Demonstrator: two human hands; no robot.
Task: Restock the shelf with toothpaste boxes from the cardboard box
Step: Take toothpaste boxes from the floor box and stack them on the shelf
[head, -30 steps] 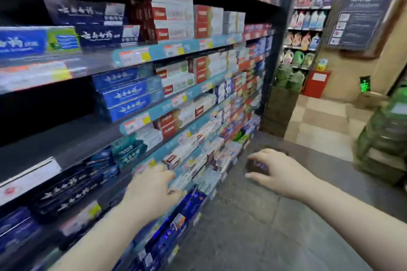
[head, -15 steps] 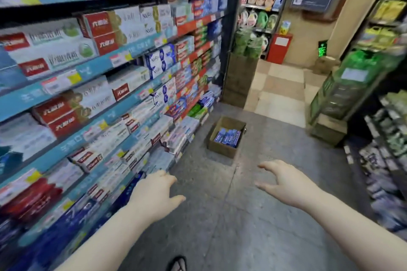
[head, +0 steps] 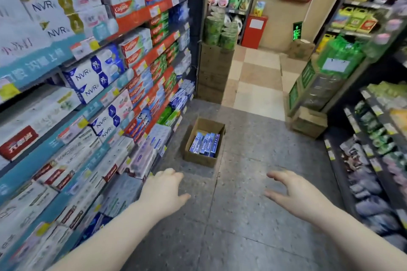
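Over the grey speckled floor (head: 242,237), left hand (head: 164,191) and right hand (head: 295,193) are hovering spread, empty — brown cardboard box (head: 199,158) sitting beyond.

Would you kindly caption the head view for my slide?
Empty left hand and right hand reach toward the cardboard box of blue toothpaste boxes on the floor beside the shelf.

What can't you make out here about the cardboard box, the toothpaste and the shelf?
Inside the cardboard box: head view shows only the top row of blue toothpaste boxes; its walls hide any below.
On the shelf: nearest packs and price tags motion-blurred, print unreadable.
Its lowest tier: partly hidden behind the left forearm, cut by the bottom edge.
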